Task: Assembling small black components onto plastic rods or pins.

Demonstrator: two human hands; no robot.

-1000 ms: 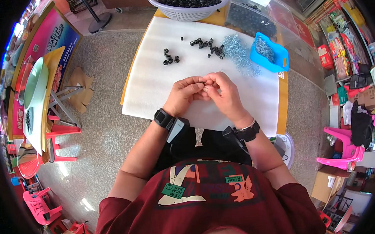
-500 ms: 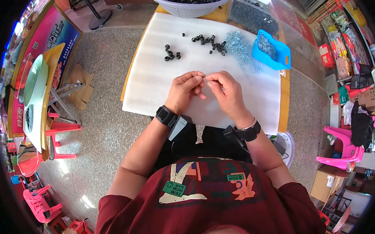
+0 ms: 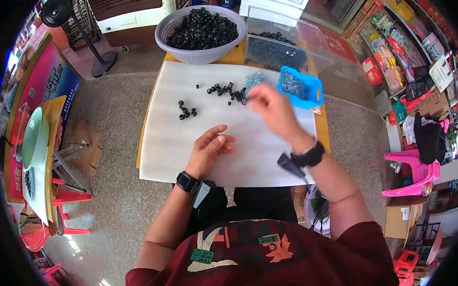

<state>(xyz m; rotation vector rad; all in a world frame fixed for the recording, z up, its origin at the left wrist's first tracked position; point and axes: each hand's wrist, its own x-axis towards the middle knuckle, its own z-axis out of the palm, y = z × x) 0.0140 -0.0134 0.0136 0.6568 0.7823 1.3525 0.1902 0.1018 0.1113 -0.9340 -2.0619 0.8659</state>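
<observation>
My left hand (image 3: 205,153) hovers over the white sheet (image 3: 176,155) on the table, fingers curled and thumb pressed against them. Anything held there is too small to make out. My right hand (image 3: 276,115) is beside the small black round parts (image 3: 220,89) and a loose heap of tiny clear bluish pieces (image 3: 253,79). Motion blurs its fingers, and it hides part of that heap. Left of these lies a smaller group of black parts (image 3: 182,110). A blue plastic basket (image 3: 316,83) at the right holds more clear pieces.
At the table's far edge stands a grey-purple colander (image 3: 197,56) full of black parts. A transparent bin (image 3: 276,51) with dark parts is beside it. A pedestal fan (image 3: 103,65) stands far left, a side table with a green basin (image 3: 34,136) at left, pink stools (image 3: 411,172) at right.
My hands have come apart. The right moved away toward the black parts and the clear heap; the left stays near the sheet's middle. The view has tilted up, showing more beyond the table.
</observation>
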